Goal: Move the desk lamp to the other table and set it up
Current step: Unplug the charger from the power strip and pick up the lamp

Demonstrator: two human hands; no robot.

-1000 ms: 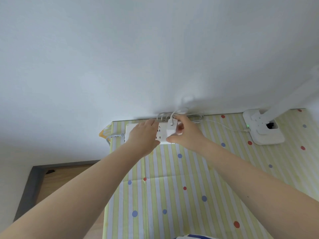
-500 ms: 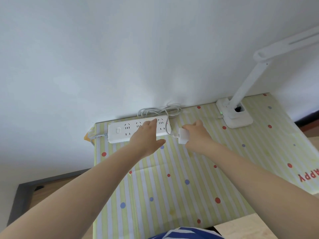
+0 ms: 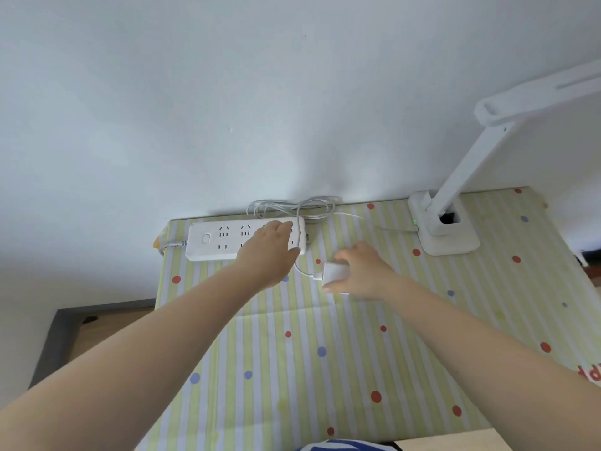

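The white desk lamp (image 3: 455, 196) stands on its square base at the table's back right, a green light showing on the base. Its thin white cable (image 3: 292, 209) lies coiled against the wall behind a white power strip (image 3: 214, 240). My left hand (image 3: 270, 252) rests flat on the strip's right half, fingers spread. My right hand (image 3: 361, 271) holds the white plug adapter (image 3: 335, 275), which is out of the strip and just above the tablecloth, with the cable running from its left side.
The table (image 3: 325, 369) wears a yellow-and-white striped cloth with coloured dots and stands against a white wall. Wooden floor and a dark baseboard (image 3: 58, 336) show at the left. A light wooden surface (image 3: 455, 441) appears at the bottom right.
My right hand has pulled the adapter out of the power strip and carried it toward me and to the right. My left hand has stayed on the strip. The view has shifted, showing more of the lamp.
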